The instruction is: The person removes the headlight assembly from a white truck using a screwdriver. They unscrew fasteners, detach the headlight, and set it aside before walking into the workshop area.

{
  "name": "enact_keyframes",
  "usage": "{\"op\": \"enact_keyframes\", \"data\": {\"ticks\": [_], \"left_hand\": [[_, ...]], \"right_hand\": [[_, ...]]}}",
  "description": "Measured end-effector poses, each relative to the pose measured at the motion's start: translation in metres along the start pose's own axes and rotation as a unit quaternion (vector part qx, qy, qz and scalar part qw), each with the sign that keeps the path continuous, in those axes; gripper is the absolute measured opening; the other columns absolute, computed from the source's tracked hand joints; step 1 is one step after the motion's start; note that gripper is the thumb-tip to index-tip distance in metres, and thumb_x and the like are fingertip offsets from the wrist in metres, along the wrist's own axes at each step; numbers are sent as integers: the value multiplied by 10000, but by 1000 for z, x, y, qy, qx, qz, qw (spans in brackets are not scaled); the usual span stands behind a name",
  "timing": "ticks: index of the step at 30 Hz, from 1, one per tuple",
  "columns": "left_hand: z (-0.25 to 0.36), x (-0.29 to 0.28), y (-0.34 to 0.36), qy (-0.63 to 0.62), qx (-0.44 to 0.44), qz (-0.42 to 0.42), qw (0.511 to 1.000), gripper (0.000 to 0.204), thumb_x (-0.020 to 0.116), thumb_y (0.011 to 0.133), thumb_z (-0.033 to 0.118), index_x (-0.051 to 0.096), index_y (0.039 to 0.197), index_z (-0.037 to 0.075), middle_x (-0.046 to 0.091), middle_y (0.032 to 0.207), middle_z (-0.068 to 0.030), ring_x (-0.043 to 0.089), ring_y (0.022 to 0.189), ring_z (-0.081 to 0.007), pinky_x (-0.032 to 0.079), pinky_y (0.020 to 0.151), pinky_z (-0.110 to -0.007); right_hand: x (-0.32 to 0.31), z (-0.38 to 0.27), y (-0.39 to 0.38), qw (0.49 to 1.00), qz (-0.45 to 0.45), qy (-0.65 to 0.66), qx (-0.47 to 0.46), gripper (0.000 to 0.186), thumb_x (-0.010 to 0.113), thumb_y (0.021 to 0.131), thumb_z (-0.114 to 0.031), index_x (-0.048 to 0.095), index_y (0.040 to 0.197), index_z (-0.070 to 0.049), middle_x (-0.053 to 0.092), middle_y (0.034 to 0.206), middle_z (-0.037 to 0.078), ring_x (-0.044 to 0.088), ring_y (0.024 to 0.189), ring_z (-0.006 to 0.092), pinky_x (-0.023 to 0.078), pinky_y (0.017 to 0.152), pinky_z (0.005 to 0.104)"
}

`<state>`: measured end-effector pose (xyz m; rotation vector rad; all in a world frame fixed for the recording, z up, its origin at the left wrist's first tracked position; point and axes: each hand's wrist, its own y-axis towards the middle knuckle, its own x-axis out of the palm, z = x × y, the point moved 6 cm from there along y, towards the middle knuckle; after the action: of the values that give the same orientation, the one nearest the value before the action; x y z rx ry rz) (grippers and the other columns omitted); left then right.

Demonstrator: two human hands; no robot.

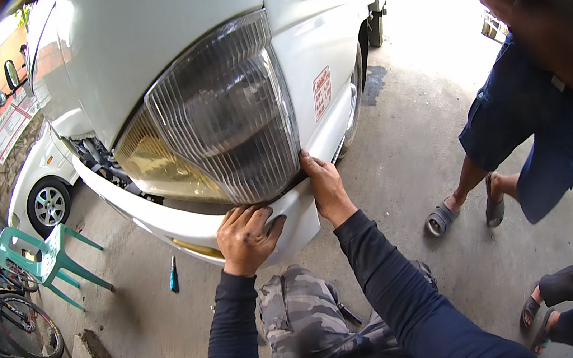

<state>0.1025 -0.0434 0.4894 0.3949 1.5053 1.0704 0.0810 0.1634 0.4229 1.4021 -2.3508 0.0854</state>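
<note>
One white bumper (pixel 184 223) sits just below a van's (pixel 158 29) headlight (pixel 227 114), its corner apparently being aligned; the next move seems to call for steady, even pressure. The left hand (pixel 246 241) lies palm down, fingers bent at the upper edge, thumb apart; the right hand (pixel 327 186) points its thumb upward beside the lamp's corner, fingers hidden. From here, neither grip can be confirmed.

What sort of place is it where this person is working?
Probably an open-air vehicle repair area: a white vehicle has a gap above its front bumper, a blue-handled tool lies on the ground, and a white car stands nearby.
</note>
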Motion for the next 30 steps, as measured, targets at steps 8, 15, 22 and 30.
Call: {"op": "enact_keyframes", "data": {"ticks": [8,15,22,30], "left_hand": [[4,-16,14,-95,-60,-90,990,169,818,787,117,765,905,8,762,875,-126,735,835,-313,571,821,-389],[-21,-30,3,-167,-120,-95,974,167,799,821,129,754,910,-4,764,872,-143,729,731,-281,580,719,-369],[-51,-73,-30,-33,-197,113,973,301,800,772,123,688,1027,11,682,1002,-157,673,936,-329,546,838,-416],[-49,-61,-36,-68,-220,104,968,508,795,814,343,653,1119,-38,676,1063,-179,640,1031,-346,498,925,-430]], "right_hand": [[1,-3,0,999,16,18,29,663,609,1045,-484,651,1245,146,684,1034,80,571,949,146,473,861,280],[9,4,-7,997,57,-34,28,655,614,1034,-520,685,1182,115,686,998,89,577,902,147,483,817,291],[36,12,-16,997,18,62,45,618,534,1077,-469,588,1321,97,674,1267,164,628,1108,246,478,1015,367],[31,10,-26,993,-54,106,8,632,497,1091,-448,541,1372,117,615,1377,186,600,1210,253,445,1087,365]]}}
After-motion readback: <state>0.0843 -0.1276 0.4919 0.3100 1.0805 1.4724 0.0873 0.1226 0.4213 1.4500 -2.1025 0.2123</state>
